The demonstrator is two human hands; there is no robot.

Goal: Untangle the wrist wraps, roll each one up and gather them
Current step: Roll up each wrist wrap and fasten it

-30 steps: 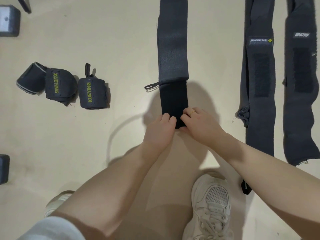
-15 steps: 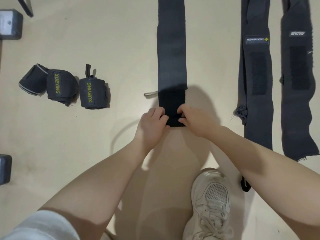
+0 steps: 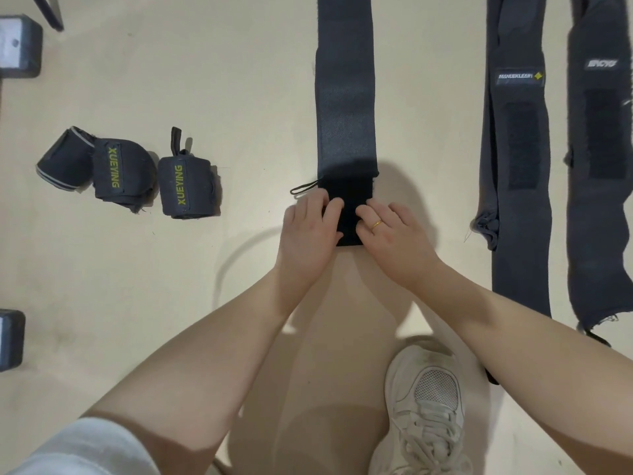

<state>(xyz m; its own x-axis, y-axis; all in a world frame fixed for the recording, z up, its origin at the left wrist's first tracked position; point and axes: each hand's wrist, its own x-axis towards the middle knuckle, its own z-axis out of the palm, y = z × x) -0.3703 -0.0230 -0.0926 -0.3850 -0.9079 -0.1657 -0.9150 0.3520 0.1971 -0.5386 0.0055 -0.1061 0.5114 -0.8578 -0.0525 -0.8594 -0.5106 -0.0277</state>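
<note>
A long dark grey wrist wrap (image 3: 346, 97) lies flat on the floor, stretching away from me. Its near end is a black patch (image 3: 349, 197) with a thin thumb loop (image 3: 304, 188) sticking out to the left. My left hand (image 3: 306, 231) and my right hand (image 3: 397, 238) sit side by side on that end, with fingertips curled over its rolled edge. Three rolled wraps lie together at the left: a plain one (image 3: 63, 159) and two marked XUEYING (image 3: 120, 169) (image 3: 186, 188). Two more flat wraps (image 3: 517, 186) (image 3: 604, 200) lie at the right.
Two dark metal blocks (image 3: 17, 46) (image 3: 10, 339) sit at the left edge of the beige floor. My white shoe (image 3: 424, 406) and my bare knee are just below my hands. A dark rod (image 3: 51, 12) crosses the top left corner.
Both hands have crept forward along the wrap, turning its near end over. The black patch showing in front of my fingers is shorter than before.
</note>
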